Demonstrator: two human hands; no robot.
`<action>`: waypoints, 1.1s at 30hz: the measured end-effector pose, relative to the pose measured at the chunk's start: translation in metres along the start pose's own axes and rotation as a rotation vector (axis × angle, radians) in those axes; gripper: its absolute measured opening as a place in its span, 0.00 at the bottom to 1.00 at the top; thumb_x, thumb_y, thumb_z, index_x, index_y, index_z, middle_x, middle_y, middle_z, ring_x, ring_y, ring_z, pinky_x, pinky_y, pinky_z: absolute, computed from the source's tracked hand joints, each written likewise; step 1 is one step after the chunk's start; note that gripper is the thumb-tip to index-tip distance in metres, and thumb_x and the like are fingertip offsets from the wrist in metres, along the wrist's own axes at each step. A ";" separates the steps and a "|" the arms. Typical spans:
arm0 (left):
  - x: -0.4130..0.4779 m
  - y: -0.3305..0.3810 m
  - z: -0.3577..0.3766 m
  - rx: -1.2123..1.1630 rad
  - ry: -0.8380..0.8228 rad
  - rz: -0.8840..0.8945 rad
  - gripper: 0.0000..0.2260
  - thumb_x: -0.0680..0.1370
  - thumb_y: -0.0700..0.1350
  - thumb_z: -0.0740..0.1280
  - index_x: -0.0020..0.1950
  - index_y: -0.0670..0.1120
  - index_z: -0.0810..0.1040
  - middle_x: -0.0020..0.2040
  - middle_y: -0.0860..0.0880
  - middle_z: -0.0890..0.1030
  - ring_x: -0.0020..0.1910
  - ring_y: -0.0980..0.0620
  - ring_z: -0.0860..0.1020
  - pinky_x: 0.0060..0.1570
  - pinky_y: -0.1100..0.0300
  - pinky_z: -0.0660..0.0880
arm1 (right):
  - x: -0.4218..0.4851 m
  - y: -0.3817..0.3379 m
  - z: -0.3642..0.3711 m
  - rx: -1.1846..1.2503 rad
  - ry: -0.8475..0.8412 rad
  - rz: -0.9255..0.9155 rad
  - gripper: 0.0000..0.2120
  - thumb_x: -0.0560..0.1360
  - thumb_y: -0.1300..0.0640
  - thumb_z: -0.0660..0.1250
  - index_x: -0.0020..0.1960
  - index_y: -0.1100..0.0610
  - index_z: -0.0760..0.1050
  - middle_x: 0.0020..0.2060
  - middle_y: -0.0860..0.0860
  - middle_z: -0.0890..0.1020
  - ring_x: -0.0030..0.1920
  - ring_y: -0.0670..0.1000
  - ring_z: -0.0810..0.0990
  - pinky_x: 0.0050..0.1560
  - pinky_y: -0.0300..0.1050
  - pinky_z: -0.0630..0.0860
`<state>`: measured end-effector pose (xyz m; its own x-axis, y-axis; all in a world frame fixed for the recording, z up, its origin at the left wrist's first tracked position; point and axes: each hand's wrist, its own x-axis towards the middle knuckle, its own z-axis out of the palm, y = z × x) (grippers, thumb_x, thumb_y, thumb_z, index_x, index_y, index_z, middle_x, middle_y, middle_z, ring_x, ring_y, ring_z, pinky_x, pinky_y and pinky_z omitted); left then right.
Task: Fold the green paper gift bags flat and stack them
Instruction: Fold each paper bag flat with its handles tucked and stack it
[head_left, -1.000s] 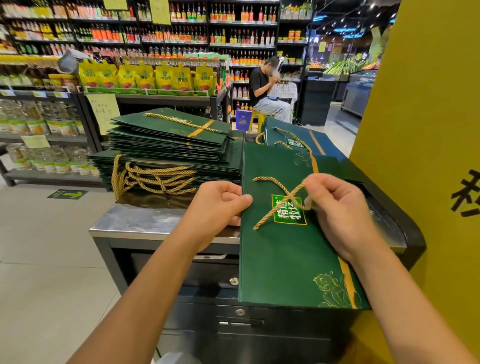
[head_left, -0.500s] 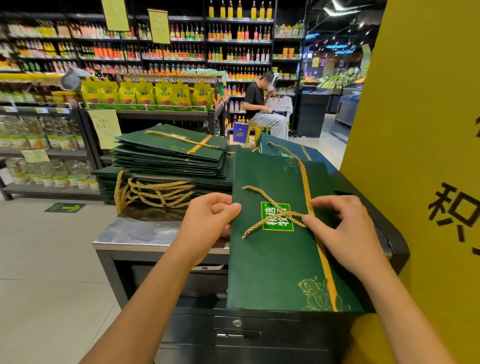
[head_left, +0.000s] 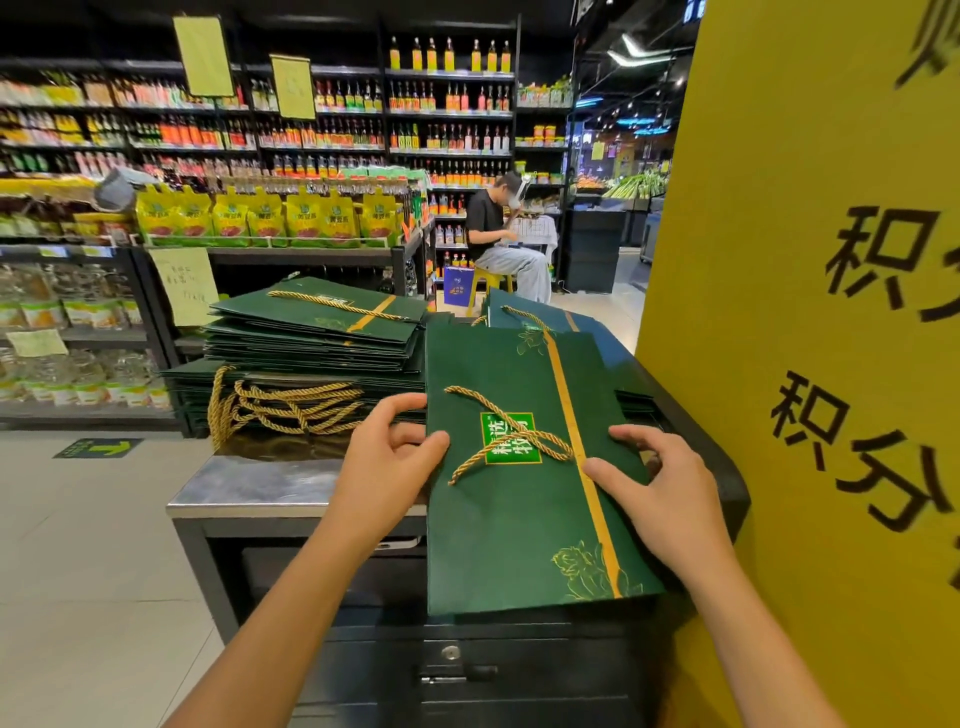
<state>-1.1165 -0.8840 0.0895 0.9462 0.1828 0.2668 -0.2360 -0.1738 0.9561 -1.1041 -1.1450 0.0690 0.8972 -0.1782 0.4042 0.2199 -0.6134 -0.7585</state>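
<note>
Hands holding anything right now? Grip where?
Left hand pinches the left edge of the top green bag, level with its label. Right hand rests on its right side by the gold stripe; grip unclear.
</note>
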 end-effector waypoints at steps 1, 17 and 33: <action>-0.003 0.000 -0.003 0.044 -0.047 0.004 0.21 0.79 0.37 0.70 0.70 0.48 0.72 0.48 0.46 0.86 0.42 0.50 0.86 0.38 0.58 0.82 | -0.001 0.000 0.001 0.002 0.004 -0.002 0.22 0.70 0.45 0.78 0.62 0.44 0.79 0.56 0.44 0.78 0.59 0.47 0.75 0.62 0.51 0.73; 0.030 0.045 -0.002 0.154 -0.217 0.142 0.31 0.78 0.38 0.71 0.78 0.57 0.66 0.59 0.49 0.83 0.52 0.49 0.84 0.52 0.52 0.83 | 0.045 -0.025 -0.019 0.102 -0.009 -0.039 0.26 0.71 0.47 0.77 0.68 0.46 0.76 0.61 0.45 0.76 0.62 0.45 0.74 0.65 0.47 0.71; 0.192 0.058 0.072 0.496 -0.125 0.121 0.24 0.79 0.45 0.73 0.74 0.43 0.73 0.69 0.41 0.77 0.62 0.46 0.78 0.62 0.55 0.74 | 0.206 -0.019 0.010 -0.144 -0.079 0.028 0.21 0.76 0.49 0.72 0.67 0.55 0.78 0.65 0.51 0.80 0.65 0.53 0.77 0.66 0.51 0.74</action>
<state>-0.9329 -0.9284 0.1876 0.9448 0.0217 0.3268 -0.2411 -0.6292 0.7389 -0.9196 -1.1625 0.1614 0.9308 -0.1391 0.3381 0.1422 -0.7142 -0.6854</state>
